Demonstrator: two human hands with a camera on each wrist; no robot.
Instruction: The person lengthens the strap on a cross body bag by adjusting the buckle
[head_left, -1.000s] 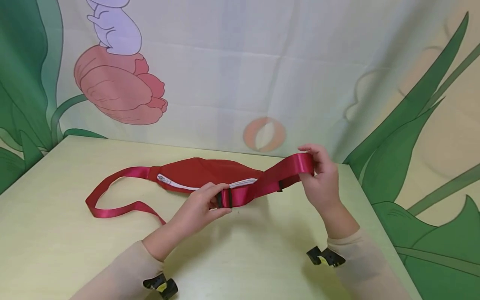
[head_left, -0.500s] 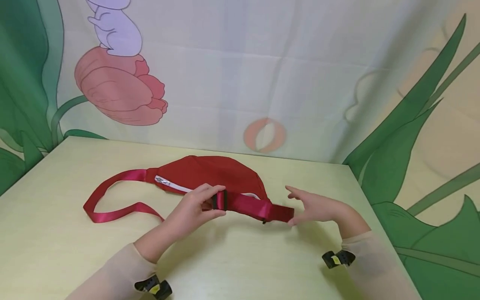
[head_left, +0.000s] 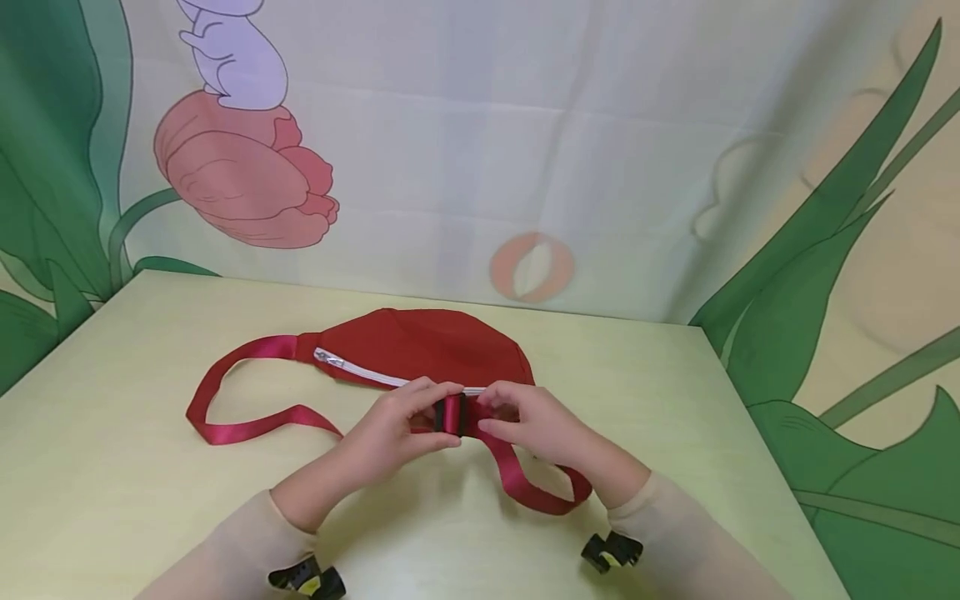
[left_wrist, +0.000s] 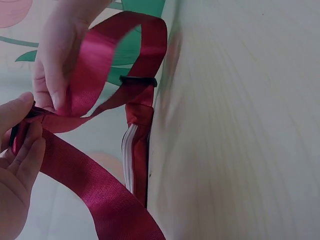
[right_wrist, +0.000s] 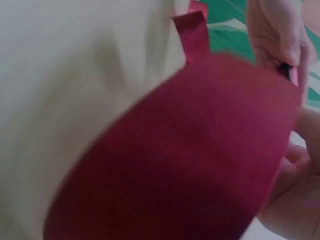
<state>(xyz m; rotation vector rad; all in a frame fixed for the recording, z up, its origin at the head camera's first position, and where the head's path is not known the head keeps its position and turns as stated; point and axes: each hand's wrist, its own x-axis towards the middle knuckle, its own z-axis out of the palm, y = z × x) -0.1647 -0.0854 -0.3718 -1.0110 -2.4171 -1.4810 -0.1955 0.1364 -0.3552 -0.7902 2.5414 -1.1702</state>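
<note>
A red waist bag [head_left: 427, 346] with a white zipper [head_left: 367, 374] lies at the middle of the table. In front of it, my left hand [head_left: 378, 429] pinches a black strap slider [head_left: 462, 415] between thumb and fingers. Close to its right side, my right hand [head_left: 543, 425] holds the shiny red strap [left_wrist: 92, 70], with thumb and fingertips around the webbing. Strap slack hangs in a loop below the right hand. A second black slider [left_wrist: 139, 81] shows in the left wrist view, near the bag's end. The strap [right_wrist: 170, 150] fills much of the right wrist view.
The pale wooden table [head_left: 135, 500] runs back to a printed curtain [head_left: 390, 183] with plants and a flower. On the left, the strap's other part [head_left: 247, 432] curves over the tabletop. Each sleeve carries a small black wrist device [head_left: 613, 552].
My right hand let go of the strap loop it held up at the right, then came left and took the strap beside the slider. The loop dropped lower. My left hand keeps hold of the slider.
</note>
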